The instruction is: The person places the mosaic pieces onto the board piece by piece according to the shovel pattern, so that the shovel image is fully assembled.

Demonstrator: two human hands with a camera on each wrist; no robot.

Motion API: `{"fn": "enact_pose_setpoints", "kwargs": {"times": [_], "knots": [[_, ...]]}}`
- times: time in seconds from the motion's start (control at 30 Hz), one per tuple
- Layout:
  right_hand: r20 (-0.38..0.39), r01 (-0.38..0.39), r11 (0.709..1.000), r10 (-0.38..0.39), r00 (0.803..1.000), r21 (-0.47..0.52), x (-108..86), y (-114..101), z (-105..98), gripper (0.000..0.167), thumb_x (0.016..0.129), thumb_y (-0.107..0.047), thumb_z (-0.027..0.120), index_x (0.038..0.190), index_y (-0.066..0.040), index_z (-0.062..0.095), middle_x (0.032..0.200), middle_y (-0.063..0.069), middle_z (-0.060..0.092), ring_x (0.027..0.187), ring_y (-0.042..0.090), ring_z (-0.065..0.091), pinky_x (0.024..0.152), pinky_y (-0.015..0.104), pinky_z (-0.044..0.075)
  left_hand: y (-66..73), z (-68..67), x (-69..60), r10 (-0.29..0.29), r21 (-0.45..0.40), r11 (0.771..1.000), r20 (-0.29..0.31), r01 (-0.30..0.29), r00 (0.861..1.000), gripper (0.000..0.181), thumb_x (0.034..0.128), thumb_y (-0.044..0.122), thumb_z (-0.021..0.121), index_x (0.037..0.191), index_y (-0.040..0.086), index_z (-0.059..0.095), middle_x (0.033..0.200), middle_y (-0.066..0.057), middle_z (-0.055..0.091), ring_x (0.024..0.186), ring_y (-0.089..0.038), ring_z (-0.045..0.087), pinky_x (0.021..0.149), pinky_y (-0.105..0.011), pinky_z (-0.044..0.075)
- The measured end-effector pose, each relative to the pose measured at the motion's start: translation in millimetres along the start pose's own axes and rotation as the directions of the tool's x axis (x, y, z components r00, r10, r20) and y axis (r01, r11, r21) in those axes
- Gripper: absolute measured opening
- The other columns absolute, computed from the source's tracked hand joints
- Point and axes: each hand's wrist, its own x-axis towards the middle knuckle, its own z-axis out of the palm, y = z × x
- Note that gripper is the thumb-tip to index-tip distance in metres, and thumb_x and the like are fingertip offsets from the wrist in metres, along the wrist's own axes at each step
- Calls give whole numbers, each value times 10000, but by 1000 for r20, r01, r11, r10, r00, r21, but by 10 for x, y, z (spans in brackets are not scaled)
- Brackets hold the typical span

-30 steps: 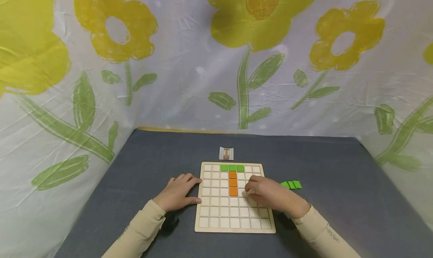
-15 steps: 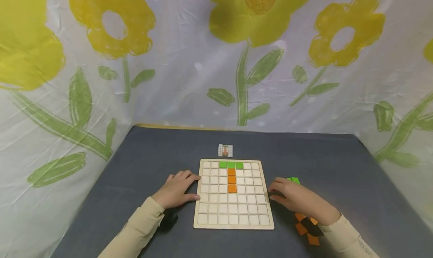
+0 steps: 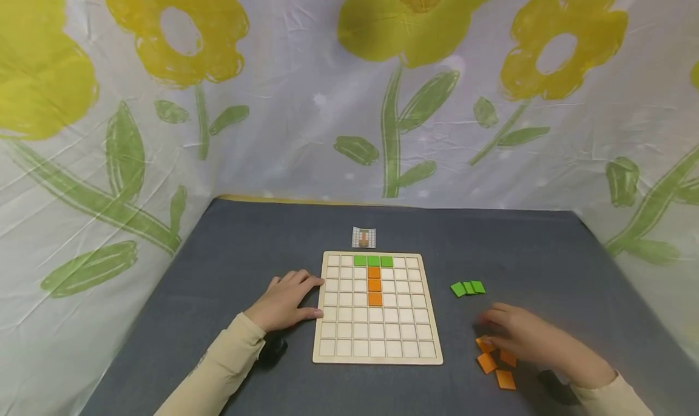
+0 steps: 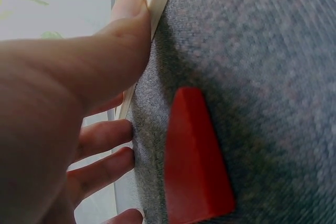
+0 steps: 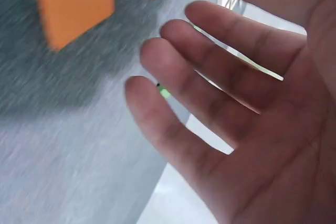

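A wooden grid board point(image 3: 426, 355) lies on the dark table, with a row of green tiles point(image 3: 374, 261) at its top and a column of orange tiles point(image 3: 374, 285) below them. My left hand point(image 3: 285, 302) rests at the board's left edge, thumb point(image 4: 128, 6) touching the rim. Over at the right, my right hand point(image 3: 526, 334) hovers above several loose orange tiles point(image 3: 486, 362), partly covering them. In the right wrist view its fingers point(image 5: 173, 66) are relaxed and hold nothing, with a blurred orange tile point(image 5: 76, 6) nearby.
Loose green tiles point(image 3: 468, 288) lie right of the board. A small printed card point(image 3: 363, 238) sits behind it. A red wedge-shaped thing point(image 4: 194, 156) shows near the left hand in the left wrist view. A flower-printed cloth point(image 3: 295, 131) hangs behind the table.
My right hand has moved from over the board, past its right edge, to the loose orange tiles, uncovering the green ones. My left hand stays at the board's edge.
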Motion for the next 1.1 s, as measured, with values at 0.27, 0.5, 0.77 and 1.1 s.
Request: {"fn": "enact_pose_setpoints", "kwargs": {"times": [0.27,0.5,0.77,1.1], "knots": [[54,-82,996,80,995,22,-235,35,-38,346,837,-344,738,1064,-97,656,994,-39,613,852,106,606,690,317,508,2,-17,3,-11,7,1000,-4,11,1000,602,846,454,696,1355,175,535,1224,-35,544,1167,-251,490,869,-457,348],[136,-139,983,122,983,124,-352,71,6,422,800,-334,765,1087,-54,635,1006,12,625,804,68,601,650,277,508,6,-23,5,2,-3,1000,-1,-2,1000,601,847,448,698,1353,166,537,1215,-37,545,1154,-253,495,864,-458,348],[175,-167,976,142,974,138,-353,61,33,283,797,-210,772,1024,-109,636,957,-52,588,787,41,584,645,278,509,9,-16,-5,9,5,1000,-1,-9,1000,598,847,440,701,1350,160,538,1212,-39,547,1151,-252,498,861,-462,351],[94,-85,989,74,993,119,-337,40,74,197,806,-125,752,959,-137,627,901,-76,568,758,9,553,611,259,499,17,-27,-1,1,3,1000,0,-1,1000,606,844,453,700,1352,165,539,1211,-33,546,1155,-247,496,861,-451,349]]}}
